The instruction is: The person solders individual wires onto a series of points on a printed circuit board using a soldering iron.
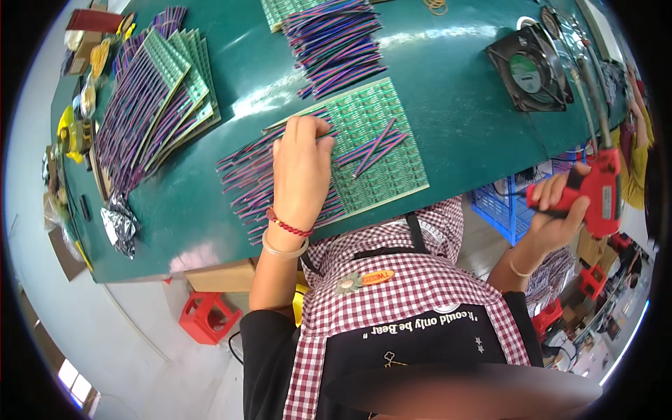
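Clearly, on our broad green table, the circuit-board panel lies flat near our edge, and it pays to stop it sliding. Our right hand wraps the grip of what looks like a red soldering gun, well apart from our left hand, which bends over the fanned wires at the panel's left; whether it pinches one, we cannot tell. We should steady each wire end and mind our fingertips, leaving the crossed loose wires within reach.
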A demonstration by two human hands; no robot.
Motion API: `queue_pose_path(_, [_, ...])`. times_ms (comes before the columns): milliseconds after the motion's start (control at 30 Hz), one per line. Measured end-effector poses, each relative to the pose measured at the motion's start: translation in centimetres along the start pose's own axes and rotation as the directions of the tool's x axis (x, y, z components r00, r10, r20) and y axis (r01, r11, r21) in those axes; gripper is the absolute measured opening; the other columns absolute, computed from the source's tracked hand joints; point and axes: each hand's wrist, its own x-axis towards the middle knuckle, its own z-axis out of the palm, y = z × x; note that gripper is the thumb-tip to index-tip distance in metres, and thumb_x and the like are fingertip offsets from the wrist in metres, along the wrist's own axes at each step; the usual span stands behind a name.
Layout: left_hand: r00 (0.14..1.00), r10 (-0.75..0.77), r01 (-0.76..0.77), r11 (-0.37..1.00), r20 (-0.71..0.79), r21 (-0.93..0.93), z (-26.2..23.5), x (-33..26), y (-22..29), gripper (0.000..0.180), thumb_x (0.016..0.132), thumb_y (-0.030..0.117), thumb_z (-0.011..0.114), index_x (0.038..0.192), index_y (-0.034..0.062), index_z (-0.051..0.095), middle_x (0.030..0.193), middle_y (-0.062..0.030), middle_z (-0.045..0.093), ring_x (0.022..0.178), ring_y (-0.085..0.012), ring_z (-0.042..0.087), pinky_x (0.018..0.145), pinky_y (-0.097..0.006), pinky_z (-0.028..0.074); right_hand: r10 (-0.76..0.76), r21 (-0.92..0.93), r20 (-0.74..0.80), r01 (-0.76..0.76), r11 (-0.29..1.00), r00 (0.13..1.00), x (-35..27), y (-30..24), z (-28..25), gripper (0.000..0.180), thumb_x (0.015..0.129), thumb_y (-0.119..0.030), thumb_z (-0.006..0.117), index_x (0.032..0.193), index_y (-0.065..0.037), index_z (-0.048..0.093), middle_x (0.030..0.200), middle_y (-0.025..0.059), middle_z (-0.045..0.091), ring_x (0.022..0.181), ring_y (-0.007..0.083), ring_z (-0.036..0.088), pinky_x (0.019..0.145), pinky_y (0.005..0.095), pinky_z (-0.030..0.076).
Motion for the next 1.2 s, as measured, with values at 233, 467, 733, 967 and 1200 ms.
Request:
queue_pose_path(233, [0.998,0.062,-0.062,0.998,0.024,0.031,0.0,-0.1,0.0,0.011,0.084,0.000,0.063,0.093,0.0008,0.057,0.089,-0.0150,0.055,0.077,-0.0336,0.057,0.068,-0.040,0.047,0.342,-0.061,0.009,-0.340,0.938,0.940,-6.4,1.9,4.8,0.068,0.091,-0.051,0.061,0.127,0.005,0.044,0.062,0.0041,0.049,0.050,0.0137,0.049,0.052,0.0315,0.046])
queue_pose_path(467, [0.992,0.123,-0.124,0.990,0.020,0.071,0.1,0.2,0.2,0.007,0.083,0.001,0.063,0.088,0.0014,0.058,0.087,-0.0142,0.054,0.078,-0.0332,0.057,0.069,-0.040,0.047,0.569,-0.071,0.305,-0.578,0.813,0.764,-7.8,3.5,6.1,0.054,0.094,-0.037,0.063,0.127,0.003,0.048,0.065,0.0041,0.051,0.054,0.0113,0.048,0.054,0.0270,0.044])
queue_pose_path(733, [0.991,0.134,-0.136,0.985,0.022,0.103,0.1,0.0,0.1,0.009,0.081,0.000,0.065,0.087,0.0023,0.059,0.087,-0.0127,0.054,0.082,-0.0320,0.057,0.072,-0.041,0.046,0.659,-0.278,0.371,-0.600,0.751,0.654,-8.4,4.5,5.6,0.034,0.095,-0.028,0.061,0.112,0.000,0.053,0.071,0.0023,0.053,0.060,0.0105,0.050,0.055,0.0269,0.042])
queue_pose_path(967, [0.991,0.132,-0.134,0.985,0.026,0.104,0.1,0.0,0.1,0.011,0.080,0.000,0.065,0.088,0.0027,0.059,0.088,-0.0130,0.054,0.083,-0.0322,0.056,0.074,-0.041,0.045,0.646,-0.445,0.323,-0.491,0.749,0.692,-8.8,4.6,5.8,0.023,0.087,-0.023,0.070,0.095,-0.003,0.063,0.080,0.0050,0.057,0.066,0.0168,0.055,0.058,0.0309,0.043])
queue_pose_path(1200, [0.990,0.137,-0.139,0.984,0.025,0.113,0.2,-0.1,-0.1,0.010,0.081,0.001,0.065,0.088,0.0030,0.058,0.087,-0.0126,0.053,0.082,-0.0319,0.055,0.073,-0.041,0.044,0.613,-0.584,0.383,-0.333,0.740,0.692,-8.1,4.3,5.9,0.023,0.084,-0.022,0.071,0.094,-0.003,0.066,0.082,0.0078,0.058,0.065,0.0196,0.057,0.056,0.0317,0.043])
